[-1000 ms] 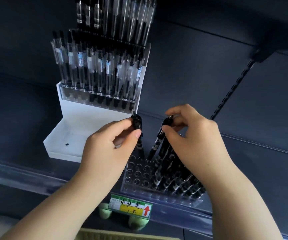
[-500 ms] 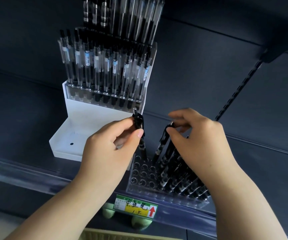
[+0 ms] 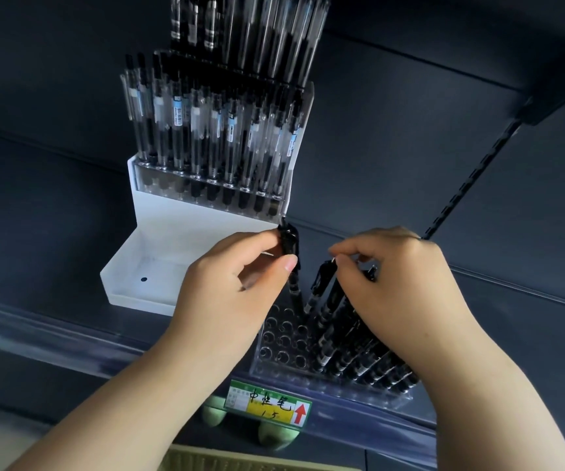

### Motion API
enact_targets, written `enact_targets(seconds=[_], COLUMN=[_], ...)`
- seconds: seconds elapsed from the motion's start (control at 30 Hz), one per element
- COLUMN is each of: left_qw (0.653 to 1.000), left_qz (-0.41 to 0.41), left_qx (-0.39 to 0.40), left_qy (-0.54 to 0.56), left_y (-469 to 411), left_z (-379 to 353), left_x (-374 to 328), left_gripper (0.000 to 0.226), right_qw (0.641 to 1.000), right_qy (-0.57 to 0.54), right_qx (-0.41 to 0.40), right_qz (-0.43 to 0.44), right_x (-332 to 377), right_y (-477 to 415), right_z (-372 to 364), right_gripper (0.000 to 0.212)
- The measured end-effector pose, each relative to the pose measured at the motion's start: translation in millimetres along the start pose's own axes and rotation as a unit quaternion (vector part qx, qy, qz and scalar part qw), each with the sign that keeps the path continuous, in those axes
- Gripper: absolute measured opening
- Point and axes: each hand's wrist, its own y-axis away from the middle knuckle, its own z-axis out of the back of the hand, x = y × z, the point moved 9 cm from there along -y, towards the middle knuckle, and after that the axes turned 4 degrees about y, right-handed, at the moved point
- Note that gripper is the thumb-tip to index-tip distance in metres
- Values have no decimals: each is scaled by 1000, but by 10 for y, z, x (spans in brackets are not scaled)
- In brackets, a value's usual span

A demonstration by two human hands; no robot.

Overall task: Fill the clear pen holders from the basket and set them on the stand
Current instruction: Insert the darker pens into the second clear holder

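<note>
A clear pen holder (image 3: 276, 348) with rows of round holes stands on the dark shelf in front of me, its right half full of black pens (image 3: 356, 348). My left hand (image 3: 237, 287) pinches the top of one black pen (image 3: 289, 246), whose tip stands in a hole near the holder's back left. My right hand (image 3: 400, 287) pinches the top of another black pen (image 3: 322, 283) leaning among the filled rows. Behind them the white stepped stand (image 3: 159, 253) carries a full clear holder (image 3: 206, 192) on its upper step; its lower step is bare.
More pens (image 3: 257, 32) hang in a holder above the stand. A price label (image 3: 269, 407) with a red arrow is clipped to the shelf's clear front rail. A slotted black upright (image 3: 471, 178) runs up the back panel at right. A basket rim (image 3: 240, 460) shows at the bottom edge.
Both hands stay on their pens. The right hand's fingers have moved slightly down and closed in on its pen's top. The view has shifted a little.
</note>
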Motion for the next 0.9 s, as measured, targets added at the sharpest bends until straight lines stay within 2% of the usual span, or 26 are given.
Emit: enact_targets(seconds=[0.2,0.43,0.6,0.9], left_qw=[992,993,986,982], left_qz=[-62,-35,-13,-37], left_qx=[68,91,115,115], left_qy=[-87,-70,-118,-144], left_y=[-21,-12,8,-6], left_z=[-231,-383,-478,-506], left_x=[-45,140,313,335], left_gripper=[21,21,13,12], right_qw=[1000,1000,1000,1000], right_qy=[-13,-10,-8,-1], right_qx=[-19,-19,-21,-13], right_qz=[-7,-9,-9,-15], right_x=[-24,-58,-82,-128], right_y=[21,27,25,38], right_z=[55,78,105,121], right_gripper=[15,16,16,17])
